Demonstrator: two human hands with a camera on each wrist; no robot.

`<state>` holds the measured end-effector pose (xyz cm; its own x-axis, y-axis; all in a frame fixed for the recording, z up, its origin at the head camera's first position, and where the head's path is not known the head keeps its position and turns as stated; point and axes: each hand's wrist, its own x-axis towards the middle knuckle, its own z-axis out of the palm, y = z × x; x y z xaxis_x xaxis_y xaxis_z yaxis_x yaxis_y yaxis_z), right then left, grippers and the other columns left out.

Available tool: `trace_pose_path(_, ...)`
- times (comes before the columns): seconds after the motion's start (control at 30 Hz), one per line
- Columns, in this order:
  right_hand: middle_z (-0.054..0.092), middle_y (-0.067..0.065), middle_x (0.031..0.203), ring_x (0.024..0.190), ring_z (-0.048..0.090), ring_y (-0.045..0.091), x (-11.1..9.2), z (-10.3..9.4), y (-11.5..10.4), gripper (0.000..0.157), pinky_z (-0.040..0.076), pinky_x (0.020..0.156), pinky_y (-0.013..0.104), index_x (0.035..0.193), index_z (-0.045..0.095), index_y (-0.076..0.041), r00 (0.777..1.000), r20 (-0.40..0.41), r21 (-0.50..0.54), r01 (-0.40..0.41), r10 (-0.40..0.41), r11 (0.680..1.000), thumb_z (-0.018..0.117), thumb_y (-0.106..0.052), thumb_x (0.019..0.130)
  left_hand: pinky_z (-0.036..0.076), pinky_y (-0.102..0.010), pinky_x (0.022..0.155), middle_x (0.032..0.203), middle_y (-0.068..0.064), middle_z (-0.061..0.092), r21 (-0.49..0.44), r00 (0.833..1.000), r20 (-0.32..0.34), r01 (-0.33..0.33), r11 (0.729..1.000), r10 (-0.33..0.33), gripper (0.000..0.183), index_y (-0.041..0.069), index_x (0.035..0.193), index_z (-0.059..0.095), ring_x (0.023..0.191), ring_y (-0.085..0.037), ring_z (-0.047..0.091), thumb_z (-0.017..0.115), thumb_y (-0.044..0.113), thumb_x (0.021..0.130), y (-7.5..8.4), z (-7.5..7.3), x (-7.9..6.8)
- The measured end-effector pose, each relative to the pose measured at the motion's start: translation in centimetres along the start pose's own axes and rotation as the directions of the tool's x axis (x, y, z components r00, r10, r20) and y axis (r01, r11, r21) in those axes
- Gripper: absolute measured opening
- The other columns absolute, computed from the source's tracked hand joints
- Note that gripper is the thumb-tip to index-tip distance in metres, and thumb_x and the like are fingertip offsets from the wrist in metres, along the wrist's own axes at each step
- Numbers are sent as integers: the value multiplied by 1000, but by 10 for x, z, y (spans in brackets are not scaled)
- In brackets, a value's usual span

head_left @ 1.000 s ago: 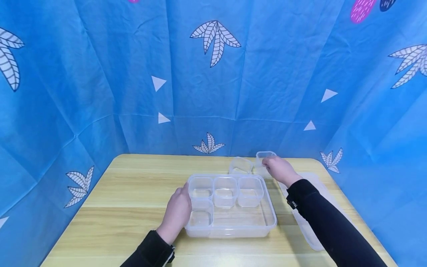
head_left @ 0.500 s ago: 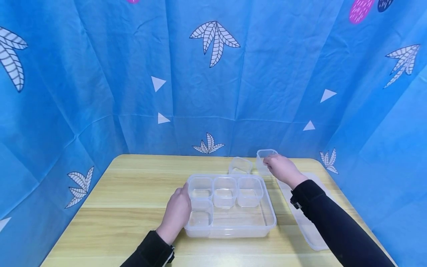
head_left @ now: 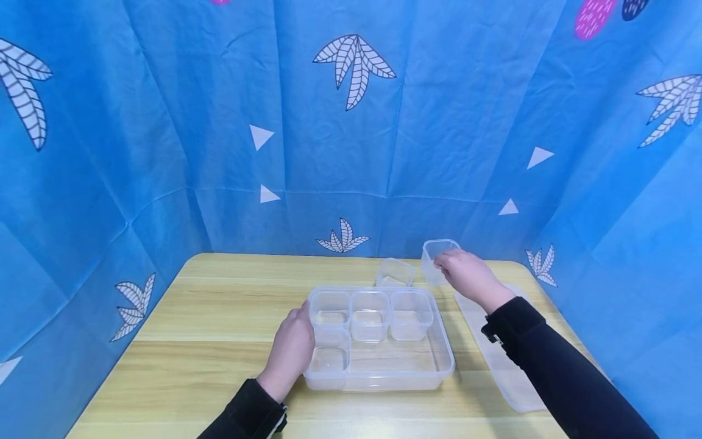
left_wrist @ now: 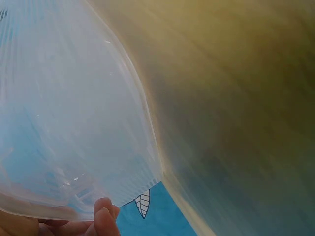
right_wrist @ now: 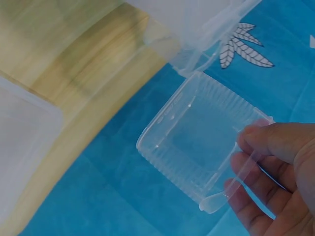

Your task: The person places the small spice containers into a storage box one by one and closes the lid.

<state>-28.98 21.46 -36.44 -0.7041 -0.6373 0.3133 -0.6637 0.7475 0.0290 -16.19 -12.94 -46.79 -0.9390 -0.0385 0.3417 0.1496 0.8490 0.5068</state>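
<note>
Blue cloth [head_left: 351, 158] printed with white leaves and triangles hangs behind and on both sides of a wood-grain counter [head_left: 219, 341]. On it sits a large clear box [head_left: 392, 381], with four small square containers [head_left: 370, 317] inside: three in a row along the far side, one at the near left corner. At the box's left side a left hand [head_left: 293, 344] grips the rim, its fingers [left_wrist: 106, 214] curled on the edge. A right hand [head_left: 466, 277] reaches past the box to the counter's far edge and holds another clear container [head_left: 433, 268] there — thumb and fingers pinch one of its walls, and its mouth faces up. Just left of that one, behind the box, stands one more small container [head_left: 395, 272]. To the right of the box lies a flat translucent sheet [head_left: 504, 360], partly covered by the black right sleeve [head_left: 559, 366]; the left sleeve [head_left: 247, 411] is black too.
</note>
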Motion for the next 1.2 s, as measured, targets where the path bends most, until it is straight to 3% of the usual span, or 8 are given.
trace_pose_path(0.43, 70, 13, 97, 95, 68, 31, -5, -10, -17, 18, 58, 84, 44, 104, 73, 0, 999, -19, 17, 37, -36, 999, 67, 7, 88, 57, -47, 87, 112, -32, 62, 12, 1000, 10, -7, 1000, 7, 40, -21, 137, 43, 100, -39, 66, 42, -3, 101, 2, -2, -2)
trace_pose_path(0.83, 69, 9, 89, 84, 67, 26, -12, -19, -41, 18, 59, 70, 35, 97, 73, 0, 990, -92, -55, 105, -110, 993, 70, 10, 83, 57, -46, 87, 112, -30, 63, 14, 1000, 18, 9, 1000, -10, 41, -21, 138, 42, 99, -36, 66, 42, -1, 102, 3, -3, -2)
trace_pose_path(1.2, 69, 6, 89, 88, 66, 25, -15, -20, -58, 18, 58, 75, 34, 95, 74, -4, 985, -94, -76, 140, -147, 987, 72, 9, 82, 57, -46, 87, 112, -30, 62, -3, 999, 28, 37, 999, -37, 41, -20, 139, 43, 100, -36, 66, 41, -1, 102, 3, -1, -1)
